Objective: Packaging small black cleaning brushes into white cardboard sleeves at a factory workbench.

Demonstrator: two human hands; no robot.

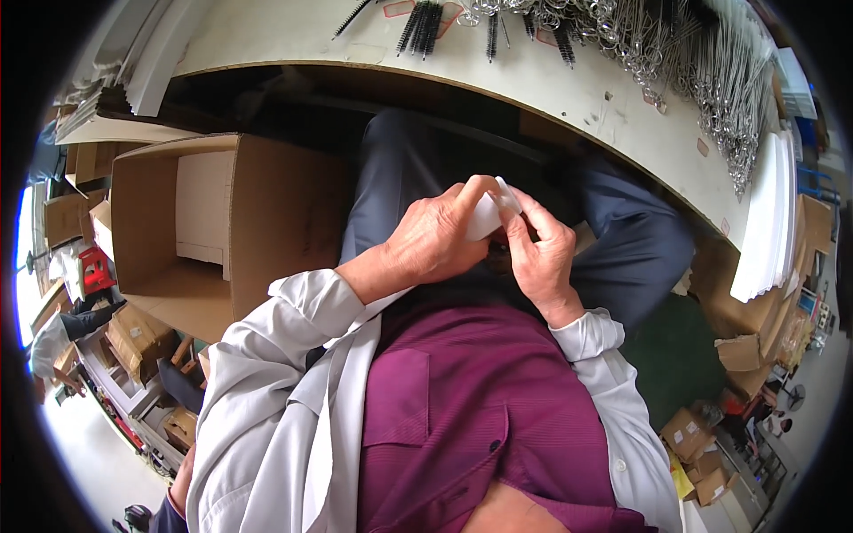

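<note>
Above my lap, both hands meet at a small white piece [482, 220] that looks like a thin folded carton. My left hand [435, 235] is closed on it, with the index finger bent over its upper edge. My right hand [542, 253] pinches its right side between thumb and fingers. The fingers cover much of the piece, so its full shape cannot be made out.
A large open cardboard box [233, 178] stands at my left. Ahead curves a pale worktable [542, 89] with black bristle brushes [420, 31] and heaped looped-wire brushes [737, 107]. White flat sheets [769, 222] are stacked at the right. Other people appear in the background.
</note>
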